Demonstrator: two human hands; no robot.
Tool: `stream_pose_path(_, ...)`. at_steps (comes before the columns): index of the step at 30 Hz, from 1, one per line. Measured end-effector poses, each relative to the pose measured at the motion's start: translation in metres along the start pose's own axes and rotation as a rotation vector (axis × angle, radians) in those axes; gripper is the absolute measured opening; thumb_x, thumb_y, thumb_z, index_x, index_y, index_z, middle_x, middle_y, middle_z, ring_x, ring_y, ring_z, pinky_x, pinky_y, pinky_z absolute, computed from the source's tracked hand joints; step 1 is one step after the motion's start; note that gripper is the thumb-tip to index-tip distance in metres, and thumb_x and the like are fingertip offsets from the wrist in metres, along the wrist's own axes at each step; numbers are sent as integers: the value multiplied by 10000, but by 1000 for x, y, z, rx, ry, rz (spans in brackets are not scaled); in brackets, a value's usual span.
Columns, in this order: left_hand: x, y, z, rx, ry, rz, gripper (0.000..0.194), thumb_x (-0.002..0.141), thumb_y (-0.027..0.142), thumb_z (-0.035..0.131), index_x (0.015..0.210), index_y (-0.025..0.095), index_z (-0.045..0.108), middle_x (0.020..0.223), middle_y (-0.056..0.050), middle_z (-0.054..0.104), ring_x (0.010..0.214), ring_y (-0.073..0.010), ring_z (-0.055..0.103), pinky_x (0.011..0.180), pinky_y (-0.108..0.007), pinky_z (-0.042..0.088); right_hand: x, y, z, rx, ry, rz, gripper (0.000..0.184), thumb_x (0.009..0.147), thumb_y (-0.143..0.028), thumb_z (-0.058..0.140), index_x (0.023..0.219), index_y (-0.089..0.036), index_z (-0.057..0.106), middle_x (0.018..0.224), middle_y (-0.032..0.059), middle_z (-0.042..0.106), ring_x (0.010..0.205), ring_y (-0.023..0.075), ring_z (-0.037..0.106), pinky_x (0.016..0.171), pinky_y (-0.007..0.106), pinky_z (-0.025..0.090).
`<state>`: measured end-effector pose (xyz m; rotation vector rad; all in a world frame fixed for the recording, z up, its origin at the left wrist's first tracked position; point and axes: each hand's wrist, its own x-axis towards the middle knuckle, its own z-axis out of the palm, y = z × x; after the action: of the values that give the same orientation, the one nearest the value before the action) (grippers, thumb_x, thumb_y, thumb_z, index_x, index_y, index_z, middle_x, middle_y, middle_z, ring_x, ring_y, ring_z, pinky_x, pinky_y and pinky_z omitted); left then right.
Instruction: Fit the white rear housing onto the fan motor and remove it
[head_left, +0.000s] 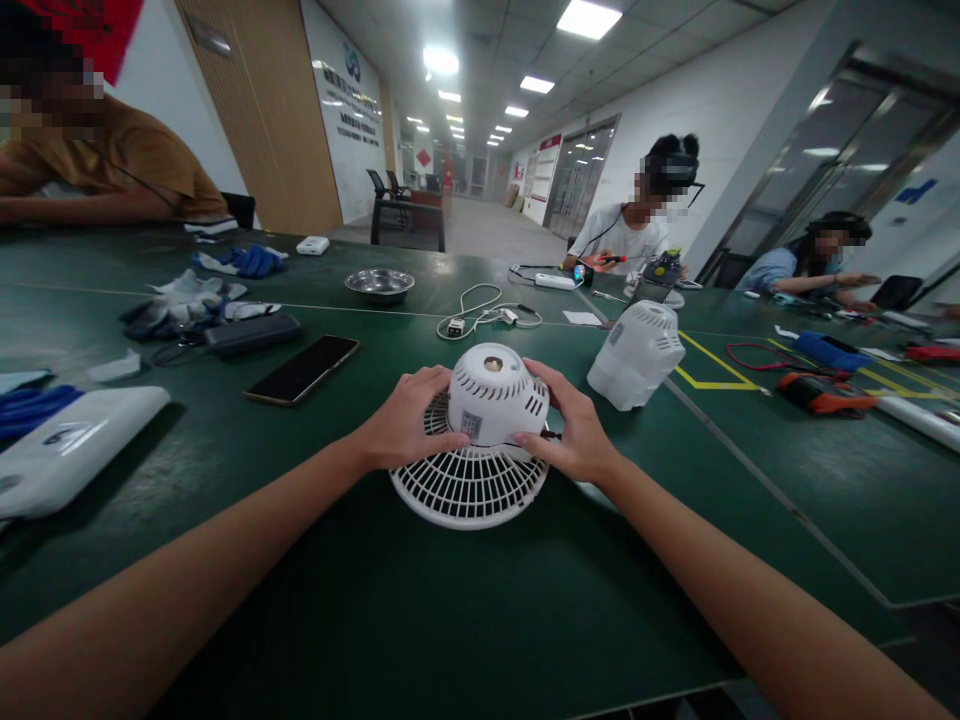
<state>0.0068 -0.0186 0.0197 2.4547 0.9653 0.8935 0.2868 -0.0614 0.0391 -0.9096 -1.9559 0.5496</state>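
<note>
In front of me on the green table a white fan motor housing sits on top of a round white fan grille. The housing has slotted vents, a printed label and a round hole in its top. My left hand is closed against its left side, thumb across the front near the label. From the right, my right hand grips the housing, its thumb also at the front. A short dark piece sticks out beside the right fingers. What lies beneath the housing is hidden.
Right of the fan stands a white plastic cover. Behind are a white cable and a metal bowl. At left lie a phone, gloves and a white device. A multimeter lies right. Several people sit around.
</note>
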Motion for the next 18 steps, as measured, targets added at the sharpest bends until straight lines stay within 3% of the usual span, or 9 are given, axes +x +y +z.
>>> stream_pose_path(6,-1,0,-1,-70,-2,28,626,778,551,769,1310,245,644,1343,-125,609,1238,-382,522,1067,-567,371,0,-7,1,-90,-7,-67,781,760,-385,813,1475,-350,500,1458,61,578,1267,351,566,1107,607,432)
stream_pose_path(14,-2,6,-2,-78,-8,-40,574,808,540,743,1277,220,656,1345,-143,594,1227,-388,525,1050,-596,388,3,-12,4,-90,-21,6,736,810,-393,768,1490,-379,487,1438,52,588,1214,355,582,1051,639,467)
stream_pose_path(18,-1,4,-1,-98,-3,-59,565,809,525,751,1274,214,665,1343,-148,596,1223,-379,536,1054,-581,403,4,-11,3,-88,-68,16,817,811,-401,778,1542,-364,416,1497,60,547,1255,359,578,1095,649,440)
